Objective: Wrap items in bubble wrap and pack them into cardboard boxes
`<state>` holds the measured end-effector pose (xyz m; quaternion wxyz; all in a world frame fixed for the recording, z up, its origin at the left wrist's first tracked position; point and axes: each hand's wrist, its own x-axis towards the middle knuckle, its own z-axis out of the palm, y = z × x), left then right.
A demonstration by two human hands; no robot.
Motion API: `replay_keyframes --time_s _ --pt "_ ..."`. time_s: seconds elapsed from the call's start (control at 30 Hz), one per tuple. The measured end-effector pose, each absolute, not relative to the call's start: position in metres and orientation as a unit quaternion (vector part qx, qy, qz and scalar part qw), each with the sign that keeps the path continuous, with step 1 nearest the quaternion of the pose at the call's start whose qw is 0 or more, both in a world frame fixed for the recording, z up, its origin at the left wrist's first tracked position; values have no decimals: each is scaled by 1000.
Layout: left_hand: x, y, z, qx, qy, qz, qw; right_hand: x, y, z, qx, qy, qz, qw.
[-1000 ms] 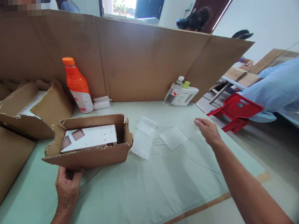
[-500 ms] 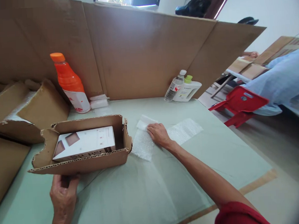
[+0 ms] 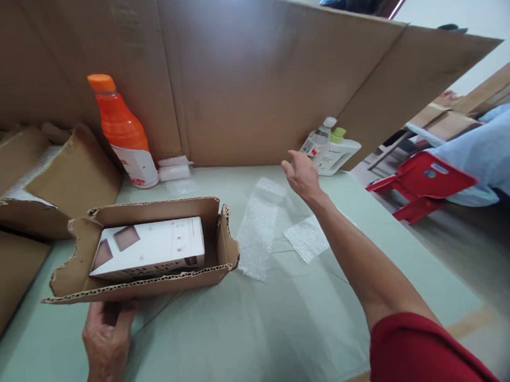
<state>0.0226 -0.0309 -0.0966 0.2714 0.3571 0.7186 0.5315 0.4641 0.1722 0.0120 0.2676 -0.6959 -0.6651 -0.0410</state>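
Observation:
My left hand [image 3: 106, 335] grips the low near side of an open cardboard box [image 3: 157, 284], with its fingertips hidden under the wall. Inside the box lies a white printed carton [image 3: 154, 243]. My right hand [image 3: 302, 175] is empty, its fingers apart and partly bent, just in front of a clear plastic bottle [image 3: 318, 138]. Whether it touches the bottle I cannot tell. One bubble wrap piece [image 3: 258, 237] lies right of the box, and a smaller bubble wrap sheet [image 3: 307, 238] is partly covered by my right forearm.
An orange bottle [image 3: 126, 132] and folded clear plastic [image 3: 176, 173] stand by the cardboard wall [image 3: 248, 82]. A white jug with a green cap [image 3: 339, 154] is at back right. Cartons [image 3: 81, 178] crowd the left. A red chair [image 3: 427, 180] is beyond the table.
My right hand has let go of the bubble wrap and moved up and right toward the clear bottle. My left hand stays at the box. The view has shifted slightly.

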Motion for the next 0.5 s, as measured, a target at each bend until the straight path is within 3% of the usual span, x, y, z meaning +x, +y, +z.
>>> replay_keyframes --time_s 0.17,0.27,0.37,0.5 --pt "26 -31 -98 384 704 534 268 416 66 -40 -555 -779 136 258" --pt "24 -32 -101 429 707 524 205 371 5 -68 -491 -800 239 250" --pt "21 -32 -104 461 713 508 141 333 -19 -84 -487 -787 243 290" --pt "19 -28 -110 447 698 530 178 310 -11 -90 -488 -772 233 333"
